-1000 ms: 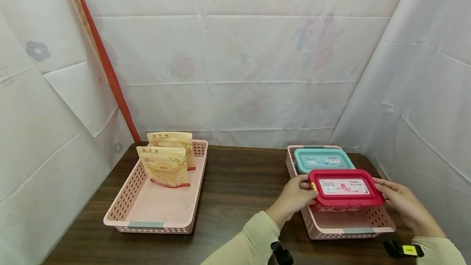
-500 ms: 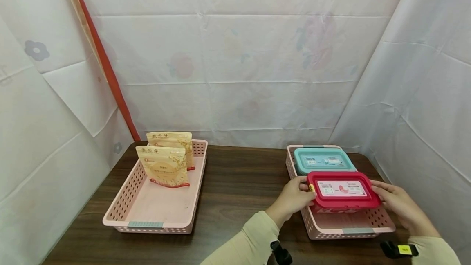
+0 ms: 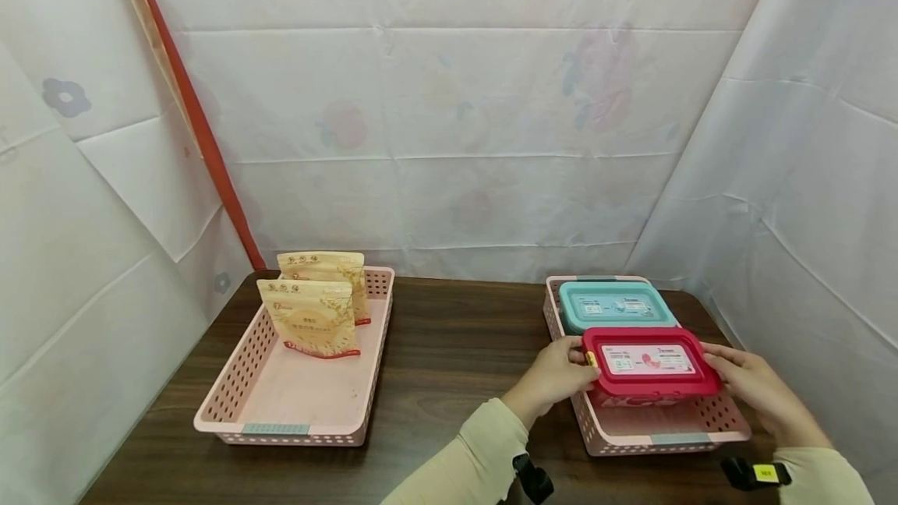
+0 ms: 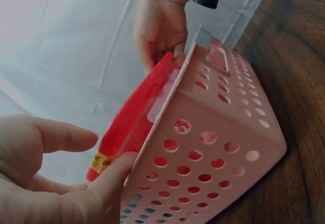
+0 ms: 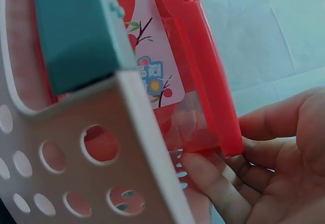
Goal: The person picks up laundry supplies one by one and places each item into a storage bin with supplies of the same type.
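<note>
A plastic box with a red lid [image 3: 649, 388] sits low in the right pink basket [image 3: 596, 439], with a white label on its top. My left hand [image 3: 550, 380] grips its left end, thumb near the basket rim; a yellow sticker [image 4: 100, 162] shows there in the left wrist view. At the other end my right hand [image 3: 761, 392] pinches the lid's edge, as the right wrist view shows with fingers [image 5: 218, 183] under the lid. Directly behind, a similar box with a teal lid [image 3: 617, 306] lies in the same basket.
A second pink basket [image 3: 302, 404] stands at the left with two beige pouches [image 3: 312, 318] upright in its back half. Both baskets rest on a dark wooden table [image 3: 456, 333]. Pale printed cloth [image 3: 456, 139] hangs at the back and sides.
The red-lidded box has sunk slightly into the right basket and shifted a little left, with both hands moving along with it. The pouches and baskets stay put.
</note>
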`<state>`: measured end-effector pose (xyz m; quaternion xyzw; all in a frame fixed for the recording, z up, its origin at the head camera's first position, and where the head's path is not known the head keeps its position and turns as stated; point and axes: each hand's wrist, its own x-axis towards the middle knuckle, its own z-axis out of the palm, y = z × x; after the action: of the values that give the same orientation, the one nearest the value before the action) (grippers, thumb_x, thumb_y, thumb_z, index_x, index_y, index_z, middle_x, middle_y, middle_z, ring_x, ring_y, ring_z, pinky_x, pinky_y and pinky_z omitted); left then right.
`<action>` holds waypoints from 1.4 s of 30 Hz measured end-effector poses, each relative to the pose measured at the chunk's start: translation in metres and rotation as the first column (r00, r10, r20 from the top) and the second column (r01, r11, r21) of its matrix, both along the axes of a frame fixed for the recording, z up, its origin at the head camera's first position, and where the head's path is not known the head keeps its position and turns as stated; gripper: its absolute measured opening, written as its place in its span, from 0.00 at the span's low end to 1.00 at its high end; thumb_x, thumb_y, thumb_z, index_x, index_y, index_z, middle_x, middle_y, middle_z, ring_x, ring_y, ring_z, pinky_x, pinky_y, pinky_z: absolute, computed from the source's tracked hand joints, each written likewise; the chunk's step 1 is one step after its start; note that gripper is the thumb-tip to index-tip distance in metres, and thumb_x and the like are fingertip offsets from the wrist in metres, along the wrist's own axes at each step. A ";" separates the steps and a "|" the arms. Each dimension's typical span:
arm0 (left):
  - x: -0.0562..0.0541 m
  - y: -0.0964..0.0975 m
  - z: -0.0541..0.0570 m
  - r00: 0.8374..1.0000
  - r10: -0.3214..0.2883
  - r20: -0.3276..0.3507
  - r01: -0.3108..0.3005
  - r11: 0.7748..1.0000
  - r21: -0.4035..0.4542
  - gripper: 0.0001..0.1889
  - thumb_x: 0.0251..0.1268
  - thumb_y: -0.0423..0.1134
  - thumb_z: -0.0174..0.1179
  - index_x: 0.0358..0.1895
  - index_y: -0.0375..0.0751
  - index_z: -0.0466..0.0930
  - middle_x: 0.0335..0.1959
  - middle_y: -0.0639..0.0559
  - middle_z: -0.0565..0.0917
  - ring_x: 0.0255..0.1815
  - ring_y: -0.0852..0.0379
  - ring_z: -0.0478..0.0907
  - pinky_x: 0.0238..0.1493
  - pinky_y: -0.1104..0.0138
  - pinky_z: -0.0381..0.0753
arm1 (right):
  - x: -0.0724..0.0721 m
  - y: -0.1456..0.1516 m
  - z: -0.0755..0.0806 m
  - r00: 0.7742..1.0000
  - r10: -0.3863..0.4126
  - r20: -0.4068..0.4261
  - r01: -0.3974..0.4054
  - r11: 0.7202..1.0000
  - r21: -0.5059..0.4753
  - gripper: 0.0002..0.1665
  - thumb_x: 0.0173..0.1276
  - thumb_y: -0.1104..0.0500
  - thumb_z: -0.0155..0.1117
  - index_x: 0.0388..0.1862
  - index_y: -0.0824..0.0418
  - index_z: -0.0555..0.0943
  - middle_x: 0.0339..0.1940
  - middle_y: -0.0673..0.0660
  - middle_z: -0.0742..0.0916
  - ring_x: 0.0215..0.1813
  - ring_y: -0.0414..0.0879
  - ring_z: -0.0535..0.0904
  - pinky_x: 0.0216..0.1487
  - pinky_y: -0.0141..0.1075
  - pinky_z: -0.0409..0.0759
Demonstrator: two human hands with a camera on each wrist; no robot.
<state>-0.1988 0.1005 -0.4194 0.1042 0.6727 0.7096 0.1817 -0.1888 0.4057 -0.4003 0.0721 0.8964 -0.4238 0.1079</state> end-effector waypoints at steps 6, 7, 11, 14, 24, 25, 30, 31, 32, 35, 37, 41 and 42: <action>-0.004 -0.005 0.002 0.998 -0.057 -0.013 0.057 0.998 -0.031 0.26 0.66 0.28 0.64 0.66 0.31 0.71 0.41 0.48 0.79 0.38 0.55 0.82 0.43 0.58 0.86 | -0.001 -0.003 0.000 1.000 -0.017 0.003 0.017 1.000 0.004 0.42 0.83 0.44 0.39 0.75 0.80 0.52 0.66 0.82 0.69 0.58 0.65 0.75 0.50 0.51 0.83; -0.004 -0.006 0.002 0.998 -0.063 -0.011 0.062 0.997 -0.036 0.26 0.66 0.28 0.64 0.67 0.31 0.71 0.41 0.48 0.79 0.38 0.55 0.82 0.44 0.58 0.86 | -0.001 -0.004 0.001 1.000 -0.020 0.005 0.020 1.000 0.003 0.43 0.83 0.44 0.39 0.75 0.80 0.52 0.66 0.82 0.69 0.57 0.64 0.76 0.50 0.50 0.83; -0.006 -0.007 0.003 0.997 -0.072 0.004 0.072 0.996 -0.054 0.27 0.66 0.30 0.64 0.68 0.30 0.70 0.42 0.49 0.78 0.40 0.55 0.82 0.46 0.58 0.86 | -0.001 -0.006 0.001 1.000 -0.025 0.005 0.025 1.000 0.013 0.42 0.83 0.44 0.39 0.74 0.81 0.53 0.65 0.82 0.69 0.55 0.62 0.77 0.49 0.50 0.84; -0.007 -0.008 0.003 0.997 -0.069 0.022 0.070 0.996 -0.048 0.28 0.67 0.30 0.64 0.69 0.29 0.68 0.43 0.48 0.80 0.41 0.53 0.84 0.47 0.57 0.85 | -0.001 -0.007 0.001 1.000 -0.031 0.006 0.031 0.999 0.022 0.41 0.84 0.46 0.38 0.74 0.81 0.52 0.65 0.83 0.69 0.55 0.63 0.76 0.49 0.50 0.83; -0.007 -0.013 0.008 0.993 -0.102 0.067 0.103 0.995 -0.005 0.31 0.69 0.31 0.62 0.72 0.25 0.62 0.50 0.42 0.81 0.46 0.48 0.85 0.50 0.55 0.84 | -0.001 -0.008 0.000 0.999 -0.005 -0.035 0.007 0.997 0.080 0.38 0.84 0.49 0.37 0.73 0.82 0.55 0.62 0.83 0.72 0.54 0.63 0.77 0.48 0.51 0.83; -0.007 -0.014 0.009 0.991 -0.111 0.069 0.111 0.994 0.004 0.31 0.69 0.31 0.61 0.72 0.25 0.62 0.50 0.42 0.81 0.47 0.48 0.84 0.50 0.55 0.84 | 0.000 -0.008 0.000 0.999 0.002 -0.047 0.002 0.996 0.086 0.38 0.84 0.49 0.37 0.72 0.83 0.55 0.61 0.83 0.72 0.54 0.63 0.77 0.48 0.49 0.83; -0.008 -0.018 0.011 0.987 -0.143 0.080 0.139 0.989 0.049 0.32 0.70 0.32 0.60 0.72 0.24 0.61 0.51 0.41 0.81 0.50 0.48 0.83 0.51 0.56 0.84 | -0.001 -0.009 -0.001 0.998 0.013 -0.063 -0.007 0.995 0.096 0.39 0.84 0.48 0.38 0.72 0.83 0.56 0.60 0.82 0.74 0.52 0.61 0.78 0.46 0.47 0.84; -0.008 -0.018 0.011 0.986 -0.148 0.081 0.144 0.988 0.053 0.32 0.70 0.32 0.60 0.72 0.24 0.61 0.51 0.41 0.81 0.50 0.49 0.82 0.51 0.56 0.84 | -0.001 -0.009 -0.001 0.998 0.010 -0.060 -0.005 0.996 0.090 0.40 0.84 0.47 0.38 0.72 0.83 0.56 0.60 0.82 0.74 0.52 0.60 0.78 0.46 0.46 0.83; -0.008 -0.019 0.011 0.985 -0.150 0.082 0.146 0.988 0.055 0.32 0.70 0.33 0.60 0.72 0.24 0.61 0.51 0.41 0.81 0.50 0.49 0.82 0.51 0.56 0.84 | -0.002 -0.009 0.000 0.999 0.006 -0.051 -0.001 0.997 0.083 0.40 0.83 0.46 0.38 0.72 0.83 0.56 0.59 0.82 0.74 0.52 0.59 0.79 0.46 0.47 0.84; -0.009 -0.019 0.009 0.984 -0.156 0.085 0.150 0.986 0.067 0.31 0.70 0.33 0.59 0.72 0.24 0.61 0.50 0.41 0.81 0.50 0.49 0.82 0.51 0.56 0.84 | -0.002 -0.010 0.002 0.999 -0.007 -0.032 0.009 0.998 0.061 0.42 0.83 0.44 0.38 0.73 0.82 0.54 0.59 0.81 0.75 0.51 0.57 0.80 0.47 0.48 0.84; -0.009 -0.019 0.009 0.984 -0.159 0.085 0.153 0.985 0.074 0.31 0.70 0.33 0.58 0.72 0.24 0.61 0.50 0.42 0.81 0.49 0.50 0.81 0.51 0.56 0.83 | -0.001 -0.010 0.002 1.000 -0.011 -0.028 0.012 0.999 0.050 0.42 0.83 0.44 0.38 0.74 0.82 0.54 0.59 0.81 0.76 0.50 0.56 0.82 0.47 0.48 0.84; -0.008 -0.020 0.009 0.983 -0.158 0.095 0.149 0.985 0.090 0.31 0.70 0.33 0.58 0.72 0.23 0.61 0.48 0.43 0.81 0.48 0.51 0.81 0.52 0.56 0.83 | 0.000 -0.011 0.003 1.000 -0.020 -0.015 0.020 0.999 0.050 0.43 0.83 0.43 0.38 0.74 0.82 0.54 0.60 0.81 0.75 0.51 0.58 0.82 0.48 0.50 0.84; -0.008 -0.020 0.009 0.983 -0.155 0.101 0.145 0.985 0.092 0.31 0.70 0.33 0.58 0.72 0.23 0.61 0.48 0.43 0.81 0.48 0.51 0.81 0.52 0.56 0.83 | 0.000 -0.012 0.003 1.000 -0.023 -0.009 0.023 0.998 0.051 0.43 0.83 0.43 0.38 0.74 0.81 0.54 0.60 0.81 0.75 0.52 0.59 0.81 0.49 0.51 0.84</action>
<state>-0.2064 0.0805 -0.4103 0.1238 0.6217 0.7262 0.2661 -0.1892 0.3940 -0.3972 0.0834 0.9065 -0.4022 0.0974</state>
